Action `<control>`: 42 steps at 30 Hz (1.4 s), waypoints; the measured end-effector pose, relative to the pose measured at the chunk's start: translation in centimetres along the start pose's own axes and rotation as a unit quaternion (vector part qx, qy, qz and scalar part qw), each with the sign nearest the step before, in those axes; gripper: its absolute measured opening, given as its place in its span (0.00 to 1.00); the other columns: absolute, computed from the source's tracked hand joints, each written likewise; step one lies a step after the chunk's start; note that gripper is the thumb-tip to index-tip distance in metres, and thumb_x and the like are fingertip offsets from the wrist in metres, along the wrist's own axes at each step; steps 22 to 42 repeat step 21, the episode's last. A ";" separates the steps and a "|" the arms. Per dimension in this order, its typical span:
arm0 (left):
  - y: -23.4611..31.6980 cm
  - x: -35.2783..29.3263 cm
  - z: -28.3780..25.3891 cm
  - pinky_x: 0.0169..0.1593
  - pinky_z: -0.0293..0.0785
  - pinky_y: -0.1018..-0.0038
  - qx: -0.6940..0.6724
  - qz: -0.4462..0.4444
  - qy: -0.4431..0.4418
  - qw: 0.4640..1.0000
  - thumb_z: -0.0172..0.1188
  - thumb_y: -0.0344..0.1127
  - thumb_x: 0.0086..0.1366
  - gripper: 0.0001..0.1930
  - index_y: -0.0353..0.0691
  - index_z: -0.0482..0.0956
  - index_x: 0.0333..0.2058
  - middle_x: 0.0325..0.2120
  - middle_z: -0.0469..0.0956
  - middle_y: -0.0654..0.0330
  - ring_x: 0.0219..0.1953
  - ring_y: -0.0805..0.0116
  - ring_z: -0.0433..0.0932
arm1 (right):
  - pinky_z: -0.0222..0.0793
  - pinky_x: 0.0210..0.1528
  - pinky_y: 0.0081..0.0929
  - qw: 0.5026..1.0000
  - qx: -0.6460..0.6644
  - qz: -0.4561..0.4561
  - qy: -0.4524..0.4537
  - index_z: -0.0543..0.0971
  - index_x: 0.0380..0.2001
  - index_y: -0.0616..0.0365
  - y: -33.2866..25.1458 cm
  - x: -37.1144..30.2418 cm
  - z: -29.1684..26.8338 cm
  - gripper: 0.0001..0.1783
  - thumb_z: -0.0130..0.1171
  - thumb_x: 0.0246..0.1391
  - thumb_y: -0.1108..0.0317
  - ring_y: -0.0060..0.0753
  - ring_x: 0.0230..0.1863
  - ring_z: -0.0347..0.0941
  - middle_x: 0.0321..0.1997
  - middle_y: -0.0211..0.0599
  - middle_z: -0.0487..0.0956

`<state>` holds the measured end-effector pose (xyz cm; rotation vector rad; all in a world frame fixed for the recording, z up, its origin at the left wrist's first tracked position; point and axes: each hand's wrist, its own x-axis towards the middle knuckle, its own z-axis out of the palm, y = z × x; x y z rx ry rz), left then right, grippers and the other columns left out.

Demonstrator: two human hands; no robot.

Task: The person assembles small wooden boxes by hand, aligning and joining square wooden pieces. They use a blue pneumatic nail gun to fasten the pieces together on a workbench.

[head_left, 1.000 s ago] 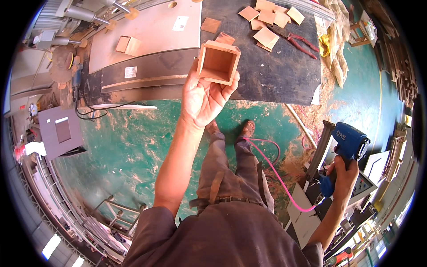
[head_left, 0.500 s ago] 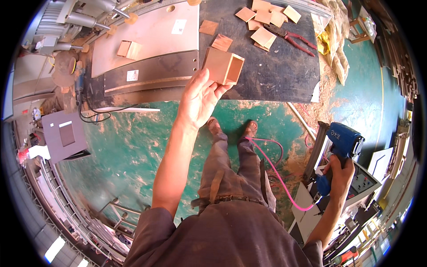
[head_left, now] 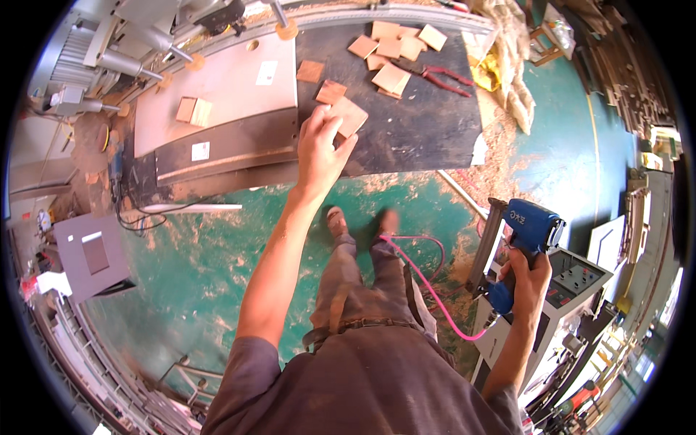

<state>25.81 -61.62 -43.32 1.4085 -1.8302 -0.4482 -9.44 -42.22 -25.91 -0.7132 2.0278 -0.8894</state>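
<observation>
My left hand [head_left: 319, 148] is at the near edge of the dark worktop, fingers and thumb closed on a small wooden box [head_left: 349, 117]. One flat square face of the box shows; its open end is turned out of sight. Out to the right, my right hand [head_left: 531, 279] grips a blue air nail gun [head_left: 535, 223] by its handle. A pink air hose [head_left: 451, 320] runs from the base of that handle. Two loose wooden squares, one darker [head_left: 331, 91] and one farther off [head_left: 310, 71], lie just beyond the box.
On the dark worktop [head_left: 428, 138] sit a pile of wooden squares [head_left: 389, 48] and red-handled pliers [head_left: 448, 78]. Another small wooden box [head_left: 193, 111] rests on a pale board [head_left: 225, 90] at left. A control cabinet [head_left: 576, 275] stands behind the nail gun. Sawdust covers parts of the green floor.
My left hand has turned the wooden box, so its open end no longer shows, and brought it slightly lower. The nail gun stays in my right hand. The whole view has shifted.
</observation>
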 end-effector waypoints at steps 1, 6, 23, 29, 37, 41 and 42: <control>-0.5 -0.1 0.1 0.57 0.72 0.54 0.016 0.000 -0.019 1.000 0.76 0.33 0.52 0.25 0.34 0.78 0.48 0.55 0.72 0.46 0.54 0.41 0.74 | 0.71 0.27 0.24 0.999 0.023 -0.016 0.019 0.78 0.41 0.67 -0.8 -0.9 0.3 0.11 0.62 0.62 0.68 0.24 0.23 0.75 0.24 0.35 0.78; 7.6 -0.2 -3.6 0.61 0.68 0.47 0.069 0.032 0.024 0.997 0.78 0.38 0.52 0.27 0.33 0.78 0.47 0.59 0.71 0.42 0.59 0.37 0.72 | 0.74 0.27 0.28 0.963 0.196 -0.172 0.067 0.72 0.53 0.73 -2.0 -3.6 -0.4 0.21 0.59 0.65 0.66 0.28 0.27 0.76 0.53 0.55 0.81; 21.8 -0.7 -1.5 0.66 0.67 0.48 -0.262 0.274 -0.259 0.888 0.70 0.36 0.63 0.16 0.38 0.79 0.46 0.66 0.65 0.47 0.66 0.43 0.66 | 0.78 0.24 0.30 0.861 0.488 -0.137 0.050 0.72 0.60 0.63 -4.0 -1.9 2.3 0.26 0.61 0.59 0.72 0.26 0.23 0.74 0.56 0.53 0.81; 21.8 -0.7 -1.5 0.66 0.67 0.48 -0.262 0.274 -0.259 0.888 0.70 0.36 0.63 0.16 0.38 0.79 0.46 0.66 0.65 0.47 0.66 0.43 0.66 | 0.78 0.24 0.30 0.861 0.488 -0.137 0.050 0.72 0.60 0.63 -4.0 -1.9 2.3 0.26 0.61 0.59 0.72 0.26 0.23 0.74 0.56 0.53 0.81; 21.8 -0.7 -1.5 0.66 0.67 0.48 -0.262 0.274 -0.259 0.888 0.70 0.36 0.63 0.16 0.38 0.79 0.46 0.66 0.65 0.47 0.66 0.43 0.66 | 0.78 0.24 0.30 0.861 0.488 -0.137 0.050 0.72 0.60 0.63 -4.0 -1.9 2.3 0.26 0.61 0.59 0.72 0.26 0.23 0.74 0.56 0.53 0.81; 21.8 -0.7 -1.5 0.66 0.67 0.48 -0.262 0.274 -0.259 0.888 0.70 0.36 0.63 0.16 0.38 0.79 0.46 0.66 0.65 0.47 0.66 0.43 0.66 | 0.78 0.24 0.30 0.861 0.488 -0.137 0.050 0.72 0.60 0.63 -4.0 -1.9 2.3 0.26 0.61 0.59 0.72 0.26 0.23 0.74 0.56 0.53 0.81; 21.8 -0.7 -1.5 0.66 0.67 0.48 -0.262 0.274 -0.259 0.888 0.70 0.36 0.63 0.16 0.38 0.79 0.46 0.66 0.65 0.47 0.66 0.43 0.66 | 0.78 0.24 0.30 0.861 0.488 -0.137 0.050 0.72 0.60 0.63 -4.0 -1.9 2.3 0.26 0.61 0.59 0.72 0.26 0.23 0.74 0.56 0.53 0.81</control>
